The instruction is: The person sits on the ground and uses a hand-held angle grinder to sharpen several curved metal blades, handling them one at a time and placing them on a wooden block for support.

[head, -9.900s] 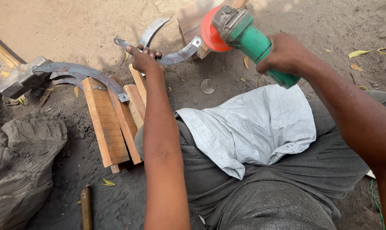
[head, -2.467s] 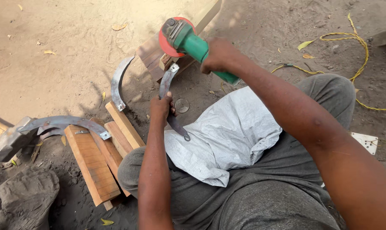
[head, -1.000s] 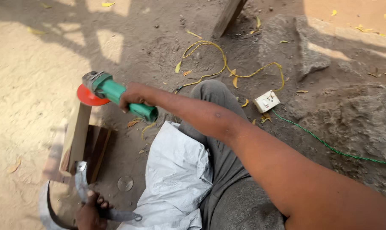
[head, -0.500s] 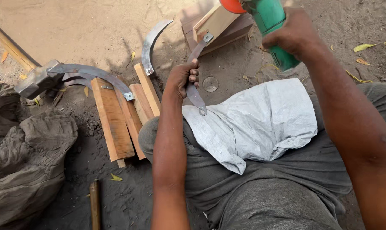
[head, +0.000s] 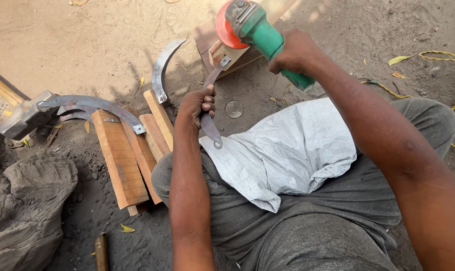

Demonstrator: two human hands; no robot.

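Metal blade stock (head: 210,100), a narrow curved strip, was gripped in the closed left hand (head: 197,106), its upper end resting against the wooden block (head: 207,42) and its lower end on the grey sack (head: 287,150) spread over the lap. This position apparently braced the strip at both ends and left its upper edge exposed to the tool. The right hand (head: 295,50) was wrapped tightly round the green body of the angle grinder (head: 260,35), with the orange disc (head: 225,27) held just above the strip's upper end; contact could not be confirmed. The sack apparently shielded the legs. To the left, several wooden slats (head: 122,155) lay side by side on the sand, with one finished curved blade (head: 162,68) resting across their far ends and another curved blade (head: 94,105) reaching toward a hammer head (head: 24,118). A small round disc (head: 234,109) lay on open ground between block and knee. Yellow cord (head: 438,55) ran along the right edge, well apart from the grinder.
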